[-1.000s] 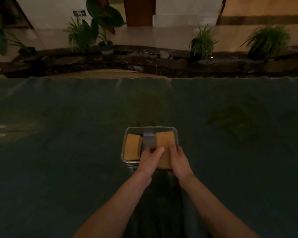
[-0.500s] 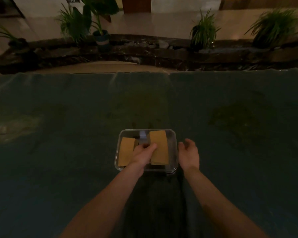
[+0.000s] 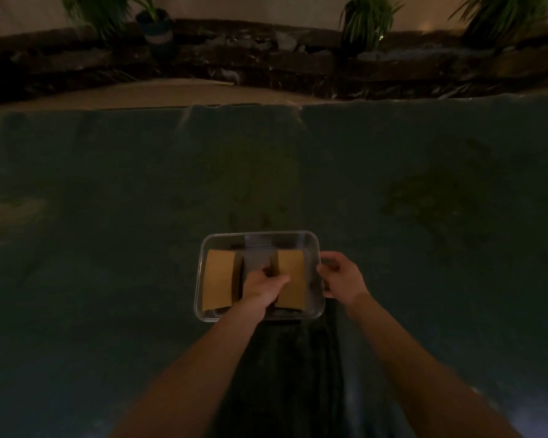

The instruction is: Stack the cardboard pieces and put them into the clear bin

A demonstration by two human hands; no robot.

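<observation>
A clear bin (image 3: 260,237) rests on the dark green cloth near me. Inside it, one tan cardboard stack (image 3: 218,279) leans at the left side. A second tan cardboard stack (image 3: 293,278) stands to the right of centre. My left hand (image 3: 264,287) reaches into the bin and grips the second stack's left edge, fingers closed around it. Just outside the bin's right wall, my right hand (image 3: 340,276) has its curled fingers spread at the rim; whether they touch the rim I cannot tell.
The green cloth (image 3: 108,216) covers the whole table, with a faint stain (image 3: 431,200) at the right. Beyond the far edge lie a tan floor strip, a dark rock border and potted plants (image 3: 367,17).
My right hand let go of the cardboard stack and moved out to the bin's right rim. My left hand lowered that stack deeper into the bin. The view tilted downward.
</observation>
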